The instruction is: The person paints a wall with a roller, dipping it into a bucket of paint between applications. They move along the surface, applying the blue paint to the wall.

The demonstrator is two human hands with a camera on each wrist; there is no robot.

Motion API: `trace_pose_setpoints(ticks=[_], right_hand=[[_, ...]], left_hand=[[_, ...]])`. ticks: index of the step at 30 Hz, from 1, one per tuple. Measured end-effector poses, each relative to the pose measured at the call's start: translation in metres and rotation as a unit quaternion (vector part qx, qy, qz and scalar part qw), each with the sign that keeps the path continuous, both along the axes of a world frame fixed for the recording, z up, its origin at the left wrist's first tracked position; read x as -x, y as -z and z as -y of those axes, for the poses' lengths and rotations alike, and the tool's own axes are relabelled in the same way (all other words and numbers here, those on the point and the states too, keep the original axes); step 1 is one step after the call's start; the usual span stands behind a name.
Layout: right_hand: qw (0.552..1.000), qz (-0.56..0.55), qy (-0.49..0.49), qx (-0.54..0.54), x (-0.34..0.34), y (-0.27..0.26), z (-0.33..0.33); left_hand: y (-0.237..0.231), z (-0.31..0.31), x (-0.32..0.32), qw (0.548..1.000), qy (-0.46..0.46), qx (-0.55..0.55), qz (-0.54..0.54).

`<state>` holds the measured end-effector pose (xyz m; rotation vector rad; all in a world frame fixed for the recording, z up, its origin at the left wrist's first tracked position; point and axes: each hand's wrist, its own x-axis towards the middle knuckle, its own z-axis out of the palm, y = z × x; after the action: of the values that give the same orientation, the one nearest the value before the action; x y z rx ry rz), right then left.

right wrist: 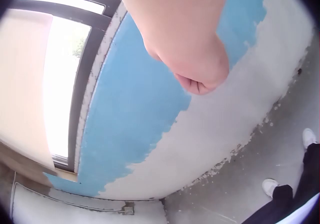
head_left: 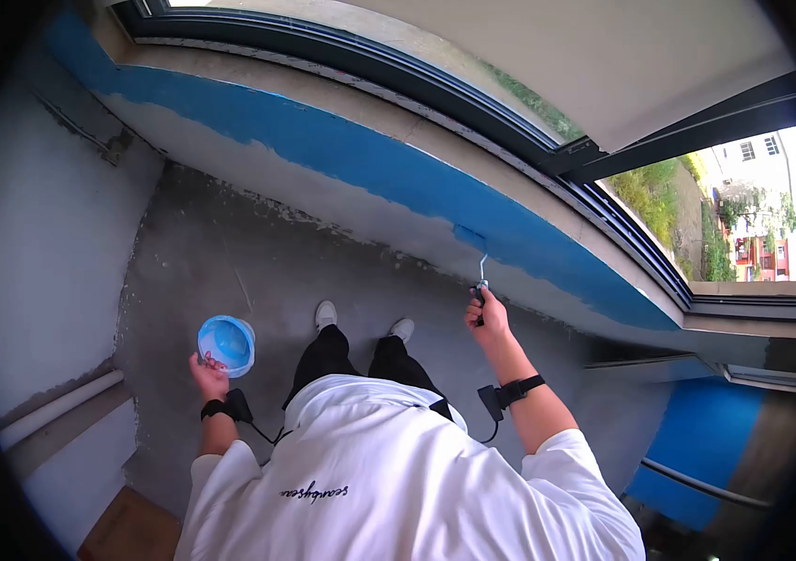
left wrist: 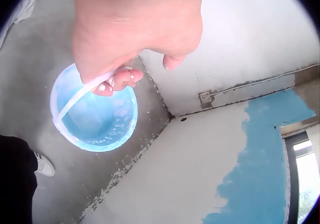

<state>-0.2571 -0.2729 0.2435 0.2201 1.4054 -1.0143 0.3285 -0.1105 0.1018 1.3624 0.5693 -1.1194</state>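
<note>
My left hand (head_left: 211, 376) holds a light-blue bucket (head_left: 249, 350) by its handle, out at the left of the head view. Fingers curl round the pale handle (left wrist: 76, 101) in the left wrist view, with paint-like spots on the fingertips. Blue paint coats the bucket's inside. In my right hand (head_left: 488, 316) is the handle of a paint roller (head_left: 483, 268). Its blue roller head lies against the wall (head_left: 361, 229), at the lower edge of the blue painted band (head_left: 323, 154). The right wrist view shows the curled right hand (right wrist: 195, 68); the roller is hidden there.
A dark-framed window (head_left: 473, 107) runs above the painted wall, with a sill (head_left: 342, 112) below it. My shoes (head_left: 326, 315) stand on the grey floor (head_left: 202, 238). A white pipe (head_left: 59, 409) and a brown box (head_left: 131, 530) are at the left.
</note>
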Motion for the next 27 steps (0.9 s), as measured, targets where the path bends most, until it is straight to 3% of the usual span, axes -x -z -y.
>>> trace_pose_setpoints(ticks=[4, 7, 11, 13, 17, 21, 27], right_hand=[[0.999, 0.001, -0.005, -0.037, 0.003, 0.04, 0.032], [0.999, -0.004, 0.005, -0.046, -0.003, 0.042, 0.034], [0.999, 0.027, 0.006, -0.02, 0.001, 0.002, 0.003], [0.987, 0.135, 0.075, 0.039, 0.007, -0.03, -0.008], [0.987, 0.13, 0.066, 0.064, 0.013, -0.051, -0.017], [0.996, 0.064, 0.042, 0.051, -0.001, -0.031, 0.0], [0.999, -0.001, 0.001, -0.053, 0.011, 0.032, 0.038]], left_hand=[[-0.001, 0.024, -0.009, 0.999, 0.032, 0.026, 0.014], [0.001, 0.032, -0.016, 0.999, 0.041, 0.033, 0.009], [0.018, 0.03, -0.019, 0.999, 0.044, 0.029, 0.001], [0.035, 0.027, -0.022, 0.999, 0.047, 0.01, 0.0], [0.05, 0.02, -0.022, 0.999, 0.039, -0.019, 0.025], [0.052, 0.006, -0.026, 0.997, 0.031, -0.047, 0.047], [0.047, -0.015, -0.033, 0.998, 0.02, -0.051, 0.025]])
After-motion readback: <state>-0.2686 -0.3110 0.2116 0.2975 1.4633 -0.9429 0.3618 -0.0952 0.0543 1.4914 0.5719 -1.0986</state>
